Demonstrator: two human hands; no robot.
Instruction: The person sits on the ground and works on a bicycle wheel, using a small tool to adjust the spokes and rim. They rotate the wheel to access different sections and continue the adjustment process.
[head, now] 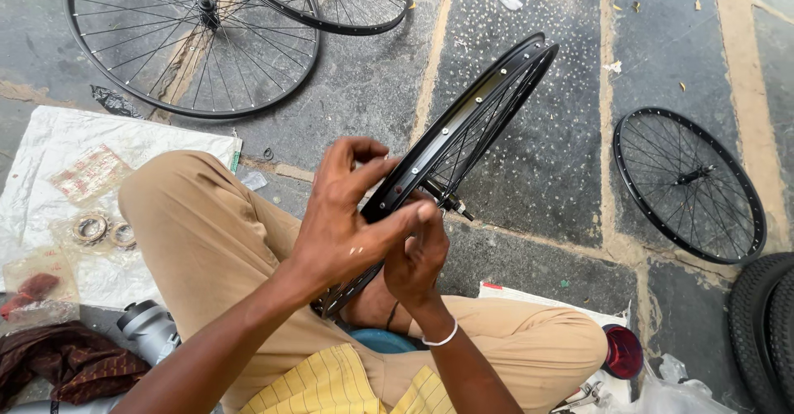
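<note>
A black bicycle wheel rim (475, 108) with spokes stands tilted on edge over my lap, running from my knees up to the right. My left hand (343, 215) wraps over the near part of the rim, fingers curled on its outer edge. My right hand (416, 253) pinches the rim just below, fingertips pressed at the inner channel; what they pinch is hidden. A white bangle sits on my right wrist. My legs are folded in tan trousers (207, 240).
Two spoked wheels (194, 42) (339, 0) lie on the stone floor at top left, a smaller wheel (691, 184) at right, a tyre (765, 331) at the far right. A white sheet (66, 157) with bearing rings (91, 229), a grey bottle (149, 327) and a red tin (622, 352) sit nearby.
</note>
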